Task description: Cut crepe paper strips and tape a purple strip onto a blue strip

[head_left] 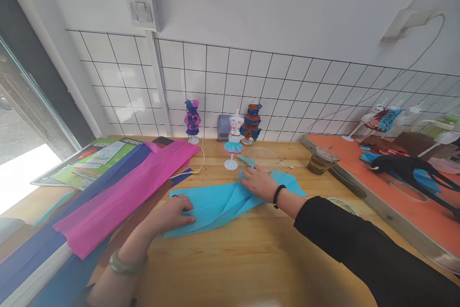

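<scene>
A turquoise sheet of what looks like crepe paper (215, 206) lies across the wooden table, smooth at its left end and creased toward the right. My left hand (175, 213) rests on its left end, thumb apart from the bent fingers. Near the far edge, my right hand (259, 183) has its fingers closed on the bunched paper; the fingertips are partly hidden. A small pale blue scrap (247, 160) lies just beyond those fingers. Behind it stands a small white dress form (235, 127) with a turquoise skirt (233, 147).
Pink (143, 192) and dark blue sheets (93, 192) lie at left over a green printed packet (97, 158). Two dressed mini mannequins (193, 120) (250, 122) stand by the tiled wall. At right are a cup of brown liquid (322, 159) and an orange board (395, 201) with a black strapped item (402, 173).
</scene>
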Available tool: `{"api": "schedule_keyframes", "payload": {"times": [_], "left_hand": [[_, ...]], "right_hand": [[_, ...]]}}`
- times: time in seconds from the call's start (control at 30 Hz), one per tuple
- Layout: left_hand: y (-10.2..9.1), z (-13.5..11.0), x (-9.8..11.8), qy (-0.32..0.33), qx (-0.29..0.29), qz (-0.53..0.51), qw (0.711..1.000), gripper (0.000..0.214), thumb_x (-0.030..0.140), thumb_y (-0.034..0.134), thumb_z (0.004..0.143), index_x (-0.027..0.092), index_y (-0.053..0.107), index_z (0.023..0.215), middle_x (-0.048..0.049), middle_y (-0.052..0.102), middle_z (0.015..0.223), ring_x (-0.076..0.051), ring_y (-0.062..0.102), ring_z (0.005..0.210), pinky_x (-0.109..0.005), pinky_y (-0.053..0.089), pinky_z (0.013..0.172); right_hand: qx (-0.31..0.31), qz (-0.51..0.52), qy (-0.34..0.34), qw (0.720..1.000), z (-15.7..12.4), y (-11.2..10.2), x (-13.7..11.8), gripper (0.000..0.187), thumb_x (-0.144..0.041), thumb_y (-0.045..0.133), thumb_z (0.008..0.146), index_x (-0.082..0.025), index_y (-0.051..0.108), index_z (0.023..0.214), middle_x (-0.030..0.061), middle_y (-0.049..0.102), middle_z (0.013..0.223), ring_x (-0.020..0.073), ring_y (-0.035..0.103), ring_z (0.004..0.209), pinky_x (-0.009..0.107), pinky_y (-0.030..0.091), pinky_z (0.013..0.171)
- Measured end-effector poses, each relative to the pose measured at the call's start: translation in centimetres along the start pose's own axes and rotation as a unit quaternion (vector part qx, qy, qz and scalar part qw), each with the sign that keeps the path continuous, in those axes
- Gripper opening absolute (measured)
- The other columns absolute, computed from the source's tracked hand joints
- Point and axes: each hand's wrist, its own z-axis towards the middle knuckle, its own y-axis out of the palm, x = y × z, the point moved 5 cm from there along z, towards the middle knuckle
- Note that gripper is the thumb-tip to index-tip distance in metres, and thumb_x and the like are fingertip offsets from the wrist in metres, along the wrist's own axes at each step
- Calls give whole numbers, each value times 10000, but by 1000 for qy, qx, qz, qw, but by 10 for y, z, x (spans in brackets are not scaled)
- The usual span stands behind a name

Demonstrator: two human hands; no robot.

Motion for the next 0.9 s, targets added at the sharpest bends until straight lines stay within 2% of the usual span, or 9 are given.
{"api": "schedule_keyframes", "payload": {"times": [0.07,0.13,0.2,0.27,0.4,0.5,0.6,0.8,0.9], "left_hand": [[0,0,1,8,-1,-1,1000,241,403,507,712,183,463,626,8,520,721,-174,471,802,-274,335,708],[0,1,0,13,1,-2,1000,234,400,506,707,182,470,632,9,517,721,-171,473,789,-271,335,696],[0,1,0,15,5,-5,1000,231,405,506,701,182,482,646,7,521,737,-170,476,783,-268,339,685],[-1,0,-1,17,9,-5,1000,226,405,505,699,184,491,655,5,527,746,-173,478,791,-268,343,687],[0,-1,0,24,16,1,1000,181,365,491,710,189,508,673,1,548,757,-182,479,826,-274,345,722],[0,-1,-1,16,16,1,1000,201,391,499,713,192,527,703,-4,558,804,-183,484,831,-273,349,716],[2,-2,-4,7,15,-2,1000,240,432,506,715,194,527,709,-1,550,816,-180,492,818,-266,354,695],[1,-3,-7,-10,10,-13,1000,297,484,496,724,188,517,714,-1,539,823,-168,498,798,-251,357,658],[0,-3,-8,-23,10,-19,1000,316,501,491,726,186,526,728,-2,545,818,-172,499,811,-253,359,671]], "right_hand": [[29,13,-22,999,7,-6,-13,278,-108,360,858,-197,537,1054,89,585,960,207,488,898,433,348,801],[39,26,-48,998,16,-7,-24,289,-117,374,862,-206,510,1100,78,592,976,200,486,933,442,324,851],[21,28,-46,998,20,-3,-26,248,-112,419,841,-202,550,1031,57,618,895,190,500,905,451,294,893],[-4,20,-14,1000,18,3,-17,201,-85,453,806,-196,598,891,39,627,765,183,517,833,459,281,907],[-24,7,39,999,-11,9,9,236,-43,448,767,-184,609,667,66,615,657,205,532,772,474,307,867],[-25,5,62,998,-37,7,21,230,-49,434,766,-168,610,679,102,620,707,225,538,783,446,348,802],[-19,15,66,998,-57,3,19,208,-71,424,777,-161,600,712,105,617,786,217,538,806,423,352,807],[74,86,62,992,-78,-5,10,171,-71,404,789,-160,550,780,88,592,977,200,496,1011,416,286,948],[108,121,77,984,-88,-1,18,152,-86,395,794,-172,518,769,54,611,856,167,549,867,421,301,947]]}}
